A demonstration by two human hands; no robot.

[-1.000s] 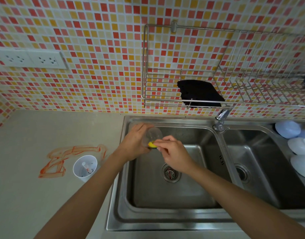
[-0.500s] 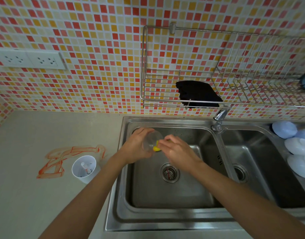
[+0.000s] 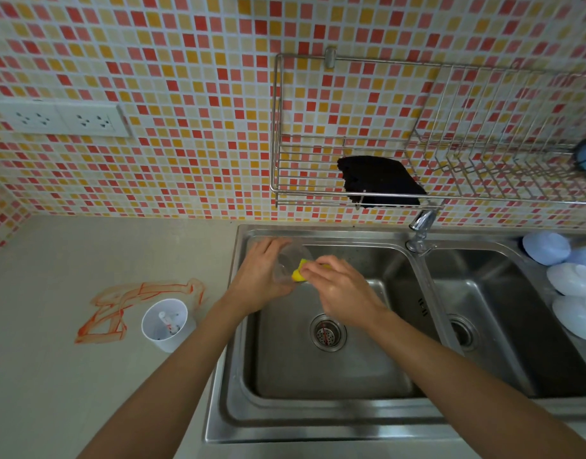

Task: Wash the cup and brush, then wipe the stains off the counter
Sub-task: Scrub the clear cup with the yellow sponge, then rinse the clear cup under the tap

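Observation:
Over the left sink basin (image 3: 334, 376), my left hand (image 3: 256, 276) grips a clear plastic cup (image 3: 290, 260) tipped on its side, mouth toward the right. My right hand (image 3: 343, 289) pinches a yellow sponge (image 3: 298, 273) and presses it into the cup's mouth. On the counter to the left stands a white cup (image 3: 165, 324) with a small brush (image 3: 167, 321) inside it. Orange-red stains (image 3: 119, 306) are smeared on the counter just behind and left of that white cup.
A tap (image 3: 420, 230) rises between the two basins. A wire rack (image 3: 401, 144) on the tiled wall holds a black cloth (image 3: 381, 180). Pale blue bowls (image 3: 573, 283) lie upside down at the right basin's edge. Wall sockets (image 3: 59, 119) sit at upper left.
My right hand has kept rubbing the sponge in the cup's mouth, shifting slightly. The cup stays in my left hand over the basin.

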